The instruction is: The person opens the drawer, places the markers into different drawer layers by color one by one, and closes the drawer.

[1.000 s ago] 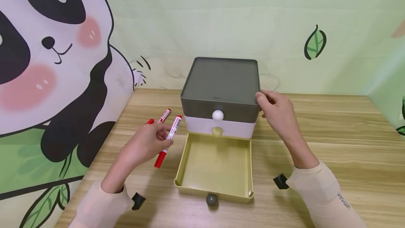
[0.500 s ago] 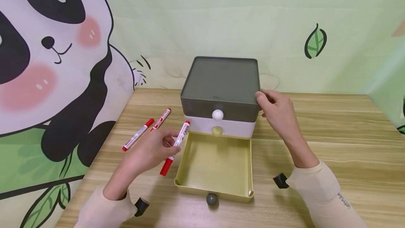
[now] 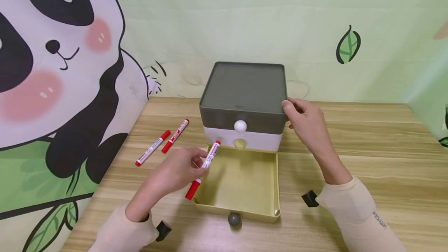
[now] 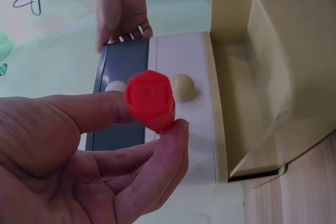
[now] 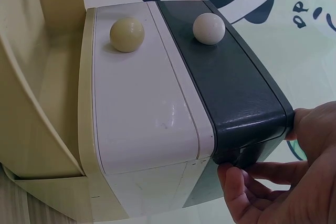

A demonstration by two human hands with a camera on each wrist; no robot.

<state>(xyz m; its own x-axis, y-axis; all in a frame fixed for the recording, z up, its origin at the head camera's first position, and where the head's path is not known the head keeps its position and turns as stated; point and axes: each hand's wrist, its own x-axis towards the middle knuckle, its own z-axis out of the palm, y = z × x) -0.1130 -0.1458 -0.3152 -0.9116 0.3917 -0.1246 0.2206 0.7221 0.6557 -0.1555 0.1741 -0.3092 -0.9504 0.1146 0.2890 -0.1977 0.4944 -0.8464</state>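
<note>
My left hand (image 3: pixel 182 168) pinches a red-capped white marker (image 3: pixel 210 155) between thumb and fingers, over the left edge of the pulled-out yellow drawer (image 3: pixel 241 182). In the left wrist view the marker's red cap (image 4: pixel 149 98) points at the camera. The drawer holds nothing visible and has a dark grey knob (image 3: pixel 234 219). It belongs to a small chest of drawers (image 3: pixel 245 88) with a grey top tier and a white tier (image 3: pixel 224 137) below, both closed. My right hand (image 3: pixel 308 125) holds the grey tier's front right corner, thumb on the top edge, fingers at the side.
Two more red-capped markers lie on the wooden table left of the chest: one farther left (image 3: pixel 152 148), the other nearer the chest (image 3: pixel 175 135). A panda-printed cloth (image 3: pixel 196 30) hangs behind the table.
My left hand has carried the marker rightward and towards me, from beside the chest to above the drawer's left edge. The right hand stays at the grey corner.
</note>
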